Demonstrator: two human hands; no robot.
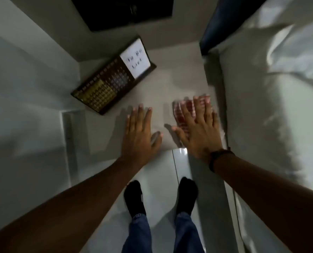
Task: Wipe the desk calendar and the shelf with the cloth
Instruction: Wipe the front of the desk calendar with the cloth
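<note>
**Cloth flat under right hand at shelf's right edge**

The cloth, red-and-white patterned and blurred, lies on the pale shelf close to its right edge, where white bedding rises beside it. The right hand lies flat on the cloth, fingers extended and spread, grasping nothing; a dark band circles its wrist. The left hand lies open and flat on bare shelf surface, just left of the cloth and apart from it, palm down at the shelf's near edge.

The desk calendar stands at the shelf's rear left, set at an angle, its near corner close to the left hand's fingertips without touching. A white card marked "To Do List" occupies its right part. Unoccupied shelf surface extends between the calendar and the bedding, ahead of both hands. Below the near edge, glossy floor tiles and two dark-socked feet show
</note>
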